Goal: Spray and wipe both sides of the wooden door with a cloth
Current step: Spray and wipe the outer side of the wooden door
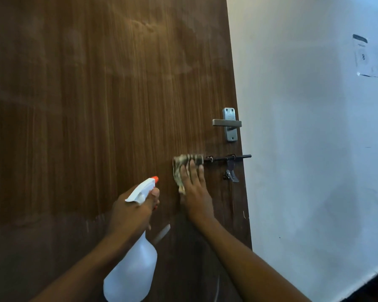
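Observation:
The brown wooden door [96, 105] fills the left and middle of the view, with pale wet streaks on its upper part. My right hand [194, 190] presses a striped cloth [179, 164] flat against the door, just left of the black sliding bolt [227, 158]. My left hand [131, 212] grips the neck of a white spray bottle [131, 271] with an orange nozzle tip [155, 179] pointing up and right toward the door.
A silver lever handle [227, 123] sits above the bolt near the door's right edge. A white wall [314, 149] stands to the right, with paper notices [371, 57] stuck high on it.

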Available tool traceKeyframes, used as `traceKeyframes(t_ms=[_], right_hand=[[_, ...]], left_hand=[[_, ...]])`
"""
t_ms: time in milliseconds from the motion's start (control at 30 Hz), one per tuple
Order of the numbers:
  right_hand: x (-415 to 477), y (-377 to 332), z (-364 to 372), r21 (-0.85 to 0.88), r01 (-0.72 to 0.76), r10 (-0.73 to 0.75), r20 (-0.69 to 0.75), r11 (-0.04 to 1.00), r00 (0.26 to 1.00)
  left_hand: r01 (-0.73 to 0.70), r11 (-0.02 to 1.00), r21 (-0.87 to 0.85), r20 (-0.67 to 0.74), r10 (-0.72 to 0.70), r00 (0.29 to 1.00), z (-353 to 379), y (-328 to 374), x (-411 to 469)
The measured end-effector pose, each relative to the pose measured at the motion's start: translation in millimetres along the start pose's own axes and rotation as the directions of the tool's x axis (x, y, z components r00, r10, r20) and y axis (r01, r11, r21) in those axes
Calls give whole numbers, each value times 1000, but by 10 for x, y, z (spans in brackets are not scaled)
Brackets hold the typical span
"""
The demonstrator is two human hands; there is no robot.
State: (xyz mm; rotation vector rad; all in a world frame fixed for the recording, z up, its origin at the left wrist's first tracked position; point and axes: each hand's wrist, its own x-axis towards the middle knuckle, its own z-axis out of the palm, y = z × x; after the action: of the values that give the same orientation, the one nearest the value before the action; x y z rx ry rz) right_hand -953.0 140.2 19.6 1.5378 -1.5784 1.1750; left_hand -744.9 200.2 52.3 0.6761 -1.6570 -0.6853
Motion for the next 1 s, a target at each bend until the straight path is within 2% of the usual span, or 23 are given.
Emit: traceKeyframes(t_ms=[67,167,233,300,400,467,633,767,867,1000], right_hand=[[334,-186,-157,33,-135,135,-21,990,991],[643,-347,-300,52,-246,248,-41,968,968],[611,-368,-282,33,-236,237,-48,971,970],[365,-269,-151,17,-165,165,-32,986,986],[-181,96,64,-37,-23,23,6,999,1000],[-422,390,97,-52,6,-5,16,999,1000],[-606,943,-73,-133,-65,68,17,989,998],[-672,1096,-160,-174,-68,75,38,982,996],[-860,1335,-126,-152,-74,76,11,986,997],[-693,1530,-227,-73,-223,222,-30,972,975]], left_hand=[[5,1000,-20,6,-5,1000,3,5,7],[41,998,-42,10,-41,999,-5,-19,12],[51,997,-56,9,-51,999,-18,-35,23],[57,994,-90,-6,-57,998,-13,-45,38],[46,998,-38,-10,-47,999,61,-51,60],[47,998,-31,-14,-47,999,152,-32,86],[31,999,-32,-12,-32,999,461,48,117],[32,998,-54,29,-30,999,708,34,76],[56,994,-96,32,-53,998,908,22,53],[61,995,-80,58,-56,997,1110,28,33]])
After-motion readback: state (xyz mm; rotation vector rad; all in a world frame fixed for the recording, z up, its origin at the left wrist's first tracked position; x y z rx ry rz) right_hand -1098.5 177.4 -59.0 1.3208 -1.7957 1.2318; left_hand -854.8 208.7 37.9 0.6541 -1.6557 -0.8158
